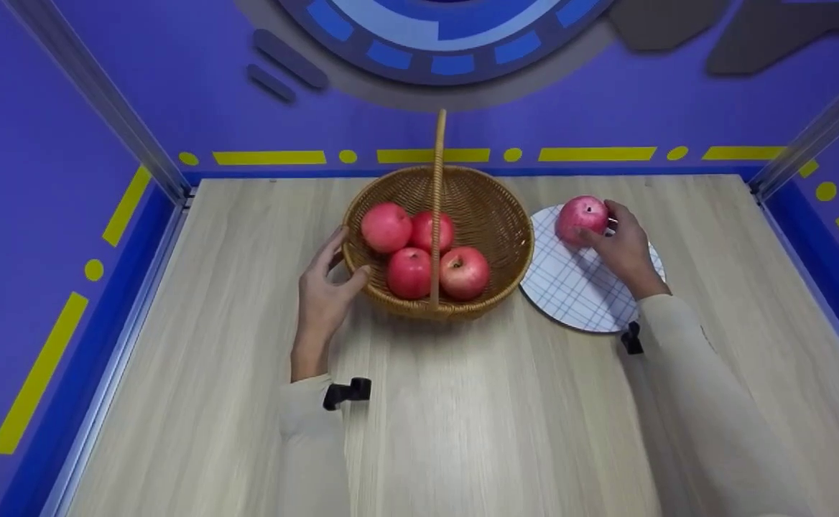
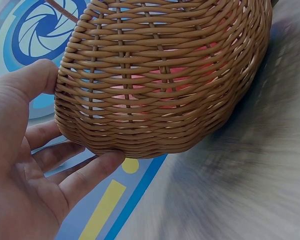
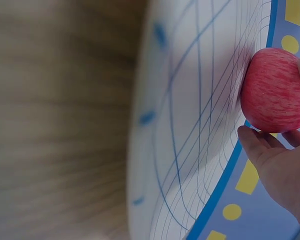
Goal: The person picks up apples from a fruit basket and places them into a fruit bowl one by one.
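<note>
A brown wicker basket (image 1: 509, 208) with a tall arched handle (image 1: 439, 165) stands on the table, holding several red apples (image 1: 464, 273). My left hand (image 1: 325, 287) is at its left side, thumb and fingers spread and touching the woven wall; in the left wrist view the fingers (image 2: 92, 177) look fairly straight. To the right of the basket, my right hand (image 1: 628, 248) holds another red apple (image 1: 579, 219) between thumb and fingers, over the far part of a round white plate (image 1: 585, 301) with blue grid lines. Whether that apple touches the plate I cannot tell.
The wooden tabletop (image 1: 462, 416) is bounded by a blue-purple back wall (image 1: 211, 122) and side walls with yellow marks. The plate lies close against the basket's right side. Black clips (image 1: 348, 393) are at both wrists.
</note>
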Demonstrator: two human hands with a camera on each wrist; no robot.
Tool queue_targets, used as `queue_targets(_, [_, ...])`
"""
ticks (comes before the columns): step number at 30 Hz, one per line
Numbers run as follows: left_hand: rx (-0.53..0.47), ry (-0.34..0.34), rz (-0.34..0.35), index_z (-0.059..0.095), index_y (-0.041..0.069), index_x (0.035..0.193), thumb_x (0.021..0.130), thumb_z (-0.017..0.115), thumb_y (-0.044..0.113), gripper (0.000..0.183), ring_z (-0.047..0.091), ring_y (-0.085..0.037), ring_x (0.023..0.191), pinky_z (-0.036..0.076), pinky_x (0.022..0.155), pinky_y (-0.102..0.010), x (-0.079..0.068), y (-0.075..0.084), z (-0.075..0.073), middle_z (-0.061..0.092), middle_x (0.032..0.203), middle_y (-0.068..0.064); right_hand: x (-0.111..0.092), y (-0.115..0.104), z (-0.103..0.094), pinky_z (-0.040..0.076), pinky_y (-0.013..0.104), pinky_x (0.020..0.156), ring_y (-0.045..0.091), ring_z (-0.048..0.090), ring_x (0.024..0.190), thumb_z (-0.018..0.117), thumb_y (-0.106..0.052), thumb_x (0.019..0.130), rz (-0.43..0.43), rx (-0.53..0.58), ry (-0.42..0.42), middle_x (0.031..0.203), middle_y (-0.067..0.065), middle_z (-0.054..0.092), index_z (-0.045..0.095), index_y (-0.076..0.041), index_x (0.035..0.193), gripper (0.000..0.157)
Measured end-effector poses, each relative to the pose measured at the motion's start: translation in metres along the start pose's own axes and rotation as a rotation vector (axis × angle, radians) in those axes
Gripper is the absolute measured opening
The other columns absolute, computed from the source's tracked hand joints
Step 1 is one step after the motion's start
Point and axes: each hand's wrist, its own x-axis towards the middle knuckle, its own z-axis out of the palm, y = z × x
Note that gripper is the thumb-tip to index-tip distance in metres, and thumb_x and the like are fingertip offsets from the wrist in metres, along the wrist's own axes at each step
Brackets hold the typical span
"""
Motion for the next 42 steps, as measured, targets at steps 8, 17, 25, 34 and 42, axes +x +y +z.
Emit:
queue_targets(8, [-0.01,-0.001,0.016,0.053,0.004,0.156,0.093,0.078,0.007,0.068,0.053,-0.035,0.139,0.044,0.115,-0.053,0.001,0.0,0.0,0.046,0.164,-0.009,-0.003,-0.003,-0.001,0.037,0.052,0.12,0.043,0.036,0.151,0.073,-0.021,0.103,0.031,-0.008,-0.011,0.166,0.026,0.033,0.021,0.001,0.167,0.086])
queue_targets(17, [0.004,0.002,0.008,0.053,0.004,0.156,0.093,0.078,0.009,0.068,0.053,-0.035,0.139,0.045,0.114,-0.049,0.0,0.001,0.0,0.046,0.163,-0.008,-0.006,-0.001,-0.007,0.036,0.054,0.121,0.046,0.038,0.149,0.072,-0.014,0.101,-0.063,-0.016,0.027,0.163,0.03,0.036,0.025,0.006,0.164,0.081])
queue_targets(25, [0.014,0.004,0.01,0.054,0.004,0.156,0.093,0.078,0.01,0.067,0.053,-0.034,0.139,0.045,0.115,-0.048,0.0,0.001,0.0,0.047,0.163,-0.008,-0.012,-0.012,-0.012,0.035,0.053,0.121,0.043,0.036,0.152,0.073,-0.014,0.102,-0.086,-0.03,0.043,0.164,0.029,0.035,0.025,0.004,0.165,0.081])
queue_targets(34, [0.004,0.004,0.012,0.053,0.003,0.156,0.093,0.078,0.008,0.068,0.053,-0.036,0.139,0.045,0.115,-0.049,0.001,0.001,0.0,0.046,0.163,-0.01,-0.019,-0.033,-0.016,0.037,0.052,0.12,0.039,0.037,0.152,0.075,-0.014,0.101,-0.14,-0.043,0.082,0.164,0.025,0.036,0.029,0.0,0.165,0.081])
queue_targets(42, [-0.01,0.003,0.027,0.054,0.003,0.155,0.093,0.079,0.007,0.066,0.053,-0.036,0.139,0.044,0.115,-0.051,0.0,0.0,0.0,0.047,0.163,-0.011,-0.026,-0.052,-0.016,0.038,0.052,0.119,0.038,0.037,0.152,0.076,-0.017,0.1,-0.203,-0.025,0.08,0.165,0.022,0.037,0.031,-0.001,0.165,0.08])
